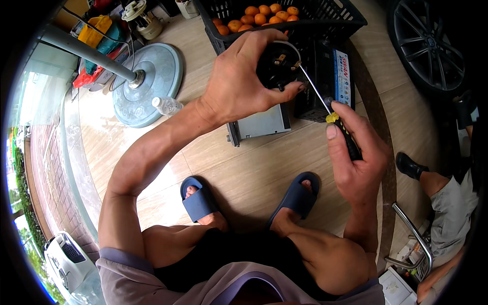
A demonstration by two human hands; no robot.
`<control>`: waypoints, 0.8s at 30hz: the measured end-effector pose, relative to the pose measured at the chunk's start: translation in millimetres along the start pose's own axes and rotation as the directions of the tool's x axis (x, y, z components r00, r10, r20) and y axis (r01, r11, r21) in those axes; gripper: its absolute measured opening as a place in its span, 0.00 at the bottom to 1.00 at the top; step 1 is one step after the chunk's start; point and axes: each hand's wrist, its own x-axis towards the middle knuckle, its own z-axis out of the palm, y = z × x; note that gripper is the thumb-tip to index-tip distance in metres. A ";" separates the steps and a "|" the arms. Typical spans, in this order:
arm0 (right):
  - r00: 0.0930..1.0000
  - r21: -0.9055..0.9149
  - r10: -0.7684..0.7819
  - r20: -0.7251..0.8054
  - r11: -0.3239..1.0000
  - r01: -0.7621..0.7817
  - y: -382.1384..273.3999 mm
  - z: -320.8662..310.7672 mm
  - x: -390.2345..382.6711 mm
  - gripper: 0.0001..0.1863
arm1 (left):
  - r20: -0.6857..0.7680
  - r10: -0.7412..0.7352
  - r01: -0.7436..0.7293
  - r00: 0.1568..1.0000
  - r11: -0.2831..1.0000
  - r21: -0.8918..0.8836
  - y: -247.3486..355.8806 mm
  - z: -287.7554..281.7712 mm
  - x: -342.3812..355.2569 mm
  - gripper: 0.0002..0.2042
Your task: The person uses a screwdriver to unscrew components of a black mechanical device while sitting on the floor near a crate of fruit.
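My left hand [236, 79] is wrapped round the rim of a round black part [270, 65] with brass-coloured terminals on its face, held up in front of me. In my right hand [360, 152] is a screwdriver [316, 89] with a black and yellow handle. Its thin metal shaft slants up to the left, and the tip meets the part near the right-hand terminal; whether it sits on a screw is too small to tell. Below the part, a silver metal box [264, 123] rests on the floor, half hidden by my left hand.
Behind my hands stand a black battery [325, 68] with a blue-white label and a black crate [325, 15] of oranges. A round pole base [152, 96] and plastic bottle [166, 105] are at left. A car wheel [429, 46] is far right; another person's leg [432, 183] shows below it.
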 end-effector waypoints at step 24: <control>0.988 0.138 0.127 0.091 0.981 -0.139 -2.7 6.2 -11.8 0.15 | -0.093 0.129 -0.108 0.987 0.973 0.206 11.1 3.8 -6.1 0.30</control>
